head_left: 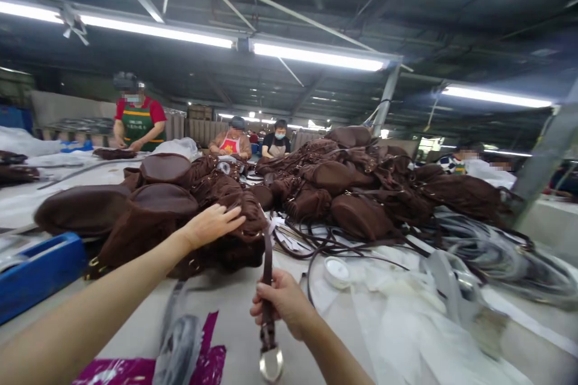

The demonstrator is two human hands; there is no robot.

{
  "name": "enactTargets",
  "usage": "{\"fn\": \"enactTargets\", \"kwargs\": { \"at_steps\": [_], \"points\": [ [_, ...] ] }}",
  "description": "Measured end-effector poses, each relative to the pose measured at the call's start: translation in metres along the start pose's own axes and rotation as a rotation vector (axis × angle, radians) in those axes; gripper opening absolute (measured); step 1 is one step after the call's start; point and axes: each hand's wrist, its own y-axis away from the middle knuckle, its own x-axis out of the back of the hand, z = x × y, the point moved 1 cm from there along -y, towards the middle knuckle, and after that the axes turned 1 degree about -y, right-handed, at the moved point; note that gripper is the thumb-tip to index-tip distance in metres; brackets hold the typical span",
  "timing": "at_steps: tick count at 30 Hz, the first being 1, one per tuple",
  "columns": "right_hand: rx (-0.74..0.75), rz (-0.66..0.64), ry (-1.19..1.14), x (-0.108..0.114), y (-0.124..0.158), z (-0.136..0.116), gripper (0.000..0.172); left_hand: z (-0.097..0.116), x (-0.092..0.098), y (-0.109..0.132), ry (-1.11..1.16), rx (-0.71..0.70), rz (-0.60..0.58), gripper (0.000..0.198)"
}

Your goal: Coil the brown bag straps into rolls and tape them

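My right hand (284, 301) is closed around a dark brown strap (268, 258), thumb on top. The strap runs up to the pile of bags, and a shiny metal buckle (271, 365) hangs from its lower end. My left hand (213, 225) reaches forward over a brown drawstring-style bag (246, 243), its fingers stretched out and apart. Whether the fingertips press on the bag's gathered top I cannot tell. Left of that hand lie more brown bags with round bottoms, such as this one (162, 198).
Behind is a large heap of brown bags (334, 174). A blue tape dispenser (40, 274) stands left, a purple plastic packet (208, 355) in front, a white tape roll (336, 272) and a grey dispenser (451, 289) right. Several people work across the tables.
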Motion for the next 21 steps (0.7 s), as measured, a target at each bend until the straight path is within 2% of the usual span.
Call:
{"fn": "enactTargets", "kwargs": {
  "at_steps": [1,3,5,7,8,10,12,13,15,18,21],
  "points": [
    [-0.032,0.025,0.033,0.001,-0.002,0.008,0.041,0.009,-0.008,0.005,0.001,0.007,-0.007,0.053],
    [-0.074,0.060,0.077,0.005,-0.007,0.022,0.032,0.034,-0.014,0.014,0.012,0.096,0.065,0.058],
    [-0.067,0.085,0.091,0.010,-0.009,0.030,0.023,0.065,-0.007,0.025,0.105,0.180,0.173,0.056],
    [-0.033,0.095,0.110,0.014,-0.009,0.031,0.016,0.099,0.006,0.037,0.307,0.308,0.215,0.045],
    [-0.002,0.090,0.150,0.015,-0.008,0.030,0.014,0.116,0.010,0.042,0.443,0.382,0.166,0.038],
    [0.060,0.070,0.271,0.016,-0.004,0.024,0.013,0.147,0.012,0.050,0.729,0.498,-0.043,0.031],
    [0.100,0.040,0.420,0.023,0.000,0.017,0.011,0.170,0.005,0.054,0.921,0.526,-0.215,0.026],
    [0.113,0.039,0.497,0.030,0.003,0.012,0.010,0.177,0.000,0.054,0.963,0.528,-0.254,0.022],
    [0.148,0.096,0.646,0.054,0.012,0.004,0.018,0.183,-0.010,0.051,0.994,0.528,-0.260,0.018],
    [0.225,0.313,0.868,0.105,0.026,-0.003,0.028,0.176,-0.019,0.044,1.145,0.580,-0.289,0.018],
    [0.251,0.362,1.065,0.139,0.037,0.009,0.020,0.167,-0.023,0.040,1.371,0.673,-0.350,0.027]
  ]
}}
